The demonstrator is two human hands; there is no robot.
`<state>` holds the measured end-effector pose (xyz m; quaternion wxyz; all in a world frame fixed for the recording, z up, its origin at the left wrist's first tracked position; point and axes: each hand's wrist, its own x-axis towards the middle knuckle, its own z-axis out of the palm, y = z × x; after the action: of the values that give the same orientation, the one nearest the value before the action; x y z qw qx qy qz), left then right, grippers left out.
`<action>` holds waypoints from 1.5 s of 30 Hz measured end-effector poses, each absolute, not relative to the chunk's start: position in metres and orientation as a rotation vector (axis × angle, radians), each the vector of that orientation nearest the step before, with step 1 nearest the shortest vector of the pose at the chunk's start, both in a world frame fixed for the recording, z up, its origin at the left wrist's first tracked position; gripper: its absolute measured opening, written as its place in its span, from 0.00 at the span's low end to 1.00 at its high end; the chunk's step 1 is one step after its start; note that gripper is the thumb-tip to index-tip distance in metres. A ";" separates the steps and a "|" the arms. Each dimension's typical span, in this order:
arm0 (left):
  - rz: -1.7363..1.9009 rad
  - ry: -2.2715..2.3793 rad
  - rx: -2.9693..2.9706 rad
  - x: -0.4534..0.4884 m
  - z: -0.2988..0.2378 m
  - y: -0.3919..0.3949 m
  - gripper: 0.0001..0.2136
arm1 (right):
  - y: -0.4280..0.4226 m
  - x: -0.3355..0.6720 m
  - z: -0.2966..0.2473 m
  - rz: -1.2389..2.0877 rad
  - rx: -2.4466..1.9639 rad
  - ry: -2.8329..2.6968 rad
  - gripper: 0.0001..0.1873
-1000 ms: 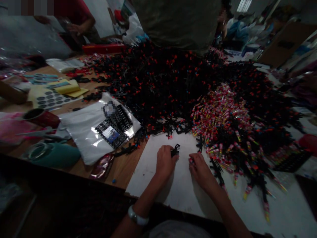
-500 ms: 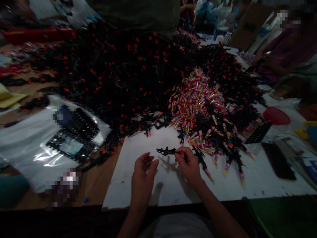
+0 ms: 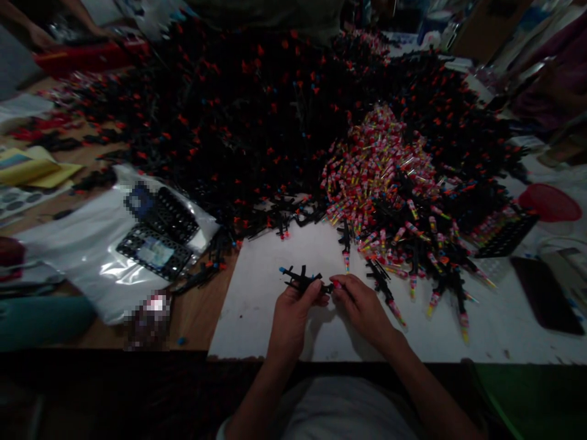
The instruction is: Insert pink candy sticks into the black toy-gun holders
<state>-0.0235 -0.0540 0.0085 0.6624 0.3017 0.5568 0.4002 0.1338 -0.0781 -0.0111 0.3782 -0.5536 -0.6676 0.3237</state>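
Note:
A small black toy gun (image 3: pixel 300 278) with a blue tip is held over the white board (image 3: pixel 257 318). My left hand (image 3: pixel 293 311) is closed around its middle, thumb on top. At its rear end, my right hand (image 3: pixel 360 302) pinches a small red piece that meets the gun; most of that piece is hidden by the fingers. Close to my right hand lies a toy gun with a candy tube on its end (image 3: pixel 387 293), and another such gun (image 3: pixel 346 244) lies just beyond the hands.
A large heap of black toy guns (image 3: pixel 220 134) covers the back. Colourful candy tubes (image 3: pixel 376 165) are piled at the right, near a black rack (image 3: pixel 507 235), a red lid (image 3: pixel 550 201) and a phone (image 3: pixel 548 293). A plastic bag (image 3: pixel 87 244) lies left. People stand around the table.
My left hand, open and apart before, has closed on the toy gun. My right hand still grips the rear end. The camera view has shifted, so the table appears farther up.

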 end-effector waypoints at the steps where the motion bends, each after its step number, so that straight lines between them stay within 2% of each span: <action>1: 0.900 1.276 0.706 -0.023 0.009 -0.054 0.13 | -0.078 0.134 -0.011 0.819 -1.408 -1.715 0.13; 12: 0.882 1.337 0.762 -0.022 0.012 -0.052 0.13 | -0.076 0.133 -0.015 0.791 -1.410 -1.757 0.14; 20: 0.922 1.381 0.692 -0.020 0.007 -0.057 0.12 | -0.085 0.125 -0.027 0.520 -1.387 -1.942 0.17; 23: 0.902 1.431 0.738 -0.020 0.012 -0.055 0.12 | -0.086 0.121 -0.023 0.485 -1.411 -1.944 0.22; 27: 0.868 1.495 0.859 -0.018 0.028 -0.047 0.13 | -0.080 0.117 -0.014 0.341 -1.482 -1.936 0.36; 33: 0.841 1.607 0.955 -0.012 0.034 -0.040 0.14 | -0.077 0.104 -0.026 0.198 -1.528 -1.915 0.27; 37: 0.806 1.463 0.882 -0.005 0.023 -0.036 0.16 | -0.075 0.112 -0.033 0.346 -1.597 -1.805 0.22; 45: 0.976 1.302 0.787 0.006 0.023 -0.034 0.11 | -0.065 0.144 -0.010 0.740 -1.477 -1.640 0.16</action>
<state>0.0059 -0.0342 0.0226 0.6186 0.3422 0.5659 0.4243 0.1441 -0.0647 -0.0098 0.3959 -0.5827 -0.6469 0.2920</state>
